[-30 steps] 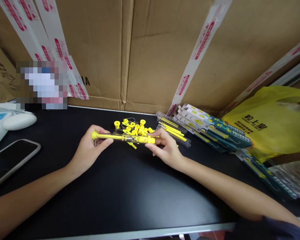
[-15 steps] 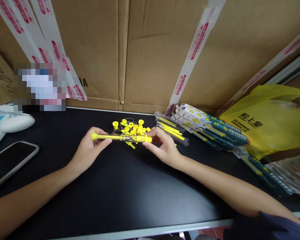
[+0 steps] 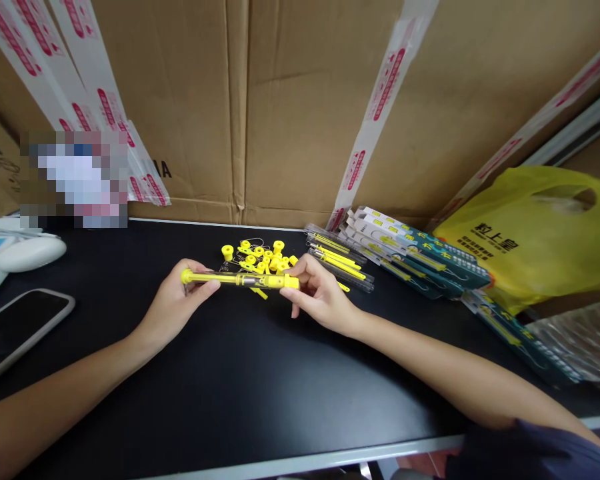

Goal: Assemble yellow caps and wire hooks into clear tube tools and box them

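Observation:
A clear plastic tube with yellow end caps (image 3: pixel 240 280) lies nearly level between my two hands, a yellow rod and a metal piece showing inside it. My left hand (image 3: pixel 180 287) is closed on its left end, thumb in front. At the other end, my right hand (image 3: pixel 323 290) pinches the yellow cap between thumb and fingers. Just behind the tube is a pile of small yellow plastic parts (image 3: pixel 267 257) with thin bent wires among them. To the right of that pile lie several clear tubes with yellow rods (image 3: pixel 343 260).
Printed retail boxes (image 3: pixel 410 247) are stacked at the right, beside a yellow plastic bag (image 3: pixel 520 233). On the left of the black table (image 3: pixel 260 393) are a phone (image 3: pixel 23 327) and a white rounded device (image 3: pixel 30 253). Large taped cardboard boxes (image 3: pixel 290 113) stand along the back.
My right thumb and fingers have shifted slightly on the cap, and a lower finger now shows beneath. The tube stays in both hands. The whole view has shifted a little.

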Tool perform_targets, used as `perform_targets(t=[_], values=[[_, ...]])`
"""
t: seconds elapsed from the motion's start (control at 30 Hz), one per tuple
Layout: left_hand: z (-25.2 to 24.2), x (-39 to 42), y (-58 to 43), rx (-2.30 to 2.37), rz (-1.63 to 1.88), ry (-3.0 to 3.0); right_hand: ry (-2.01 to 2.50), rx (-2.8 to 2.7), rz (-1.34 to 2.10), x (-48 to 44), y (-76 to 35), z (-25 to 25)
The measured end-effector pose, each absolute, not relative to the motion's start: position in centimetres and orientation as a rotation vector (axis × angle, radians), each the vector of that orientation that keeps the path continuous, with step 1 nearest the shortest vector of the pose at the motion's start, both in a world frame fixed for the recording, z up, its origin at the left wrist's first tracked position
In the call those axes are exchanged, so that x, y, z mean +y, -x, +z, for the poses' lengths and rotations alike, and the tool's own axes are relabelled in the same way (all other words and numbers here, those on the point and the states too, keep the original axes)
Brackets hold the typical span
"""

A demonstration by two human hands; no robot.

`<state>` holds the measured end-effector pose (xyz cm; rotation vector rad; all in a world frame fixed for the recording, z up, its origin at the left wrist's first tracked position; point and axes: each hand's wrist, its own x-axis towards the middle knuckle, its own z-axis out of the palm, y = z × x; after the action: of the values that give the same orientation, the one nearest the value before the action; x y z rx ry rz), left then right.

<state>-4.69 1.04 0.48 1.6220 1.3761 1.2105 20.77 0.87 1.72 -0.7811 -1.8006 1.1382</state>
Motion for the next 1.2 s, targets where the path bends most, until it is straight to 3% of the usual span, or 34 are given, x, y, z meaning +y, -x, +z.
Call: perform_targets(t=[0.83,1.0,1.2], values=[[2.0,0.8,5.2,1.441,1.248,-1.706,0.853,-1.750,1.119,2.1,-21.6,1.0],[2.5,1.1,5.3,1.276,1.086,-1.588,0.803,-1.576,1.235,3.1,-21.9,1.6],[2.2,-0.1,4.7,0.971,0.659,-1.522,0.782,-1.465,1.433,3.0,-21.5,1.6]])
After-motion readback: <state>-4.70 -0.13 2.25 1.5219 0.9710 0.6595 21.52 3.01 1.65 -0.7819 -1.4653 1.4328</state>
